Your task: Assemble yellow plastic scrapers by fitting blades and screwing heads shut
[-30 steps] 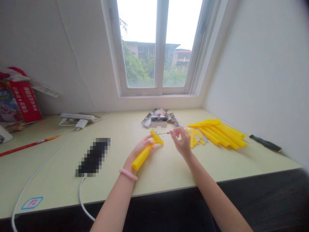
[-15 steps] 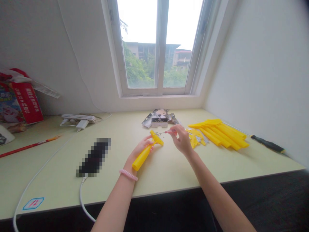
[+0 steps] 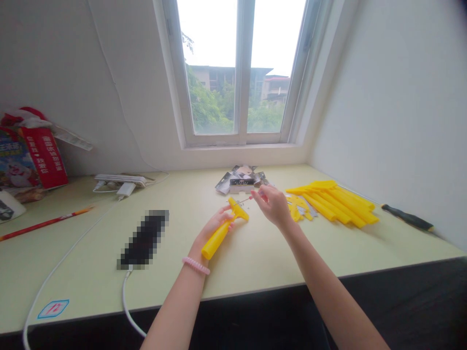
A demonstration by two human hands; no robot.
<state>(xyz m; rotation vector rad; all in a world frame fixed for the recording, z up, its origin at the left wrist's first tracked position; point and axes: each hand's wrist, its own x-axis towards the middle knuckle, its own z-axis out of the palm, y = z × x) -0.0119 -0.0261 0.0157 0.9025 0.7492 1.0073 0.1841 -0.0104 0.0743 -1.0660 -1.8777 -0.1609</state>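
Note:
My left hand (image 3: 215,224) is closed around a yellow plastic scraper handle (image 3: 216,240), its wide T-shaped head turned away from me and its hollow round end towards me. Between the fingers of my right hand (image 3: 272,203) is a small screwdriver (image 3: 245,200) with a red grip. Its thin metal shaft points left and reaches the scraper's head; whether the tip sits in a screw is too small to tell. Tiny metal screws (image 3: 248,208) lie on the table just behind the head. A pink coil band circles my left wrist.
Right of my hands lie flat yellow pieces (image 3: 297,206) and a stack of yellow handles (image 3: 335,201). A black-handled tool (image 3: 406,217) rests by the right wall. Small packets (image 3: 241,183) lie under the window. Leftward are a blurred dark phone (image 3: 144,239), a power strip (image 3: 119,180) and a red pencil-like stick (image 3: 47,223).
My right hand has turned slightly around the screwdriver's grip, its fingers shifting. The scraper handle stays in my left hand. The whole view has moved a little.

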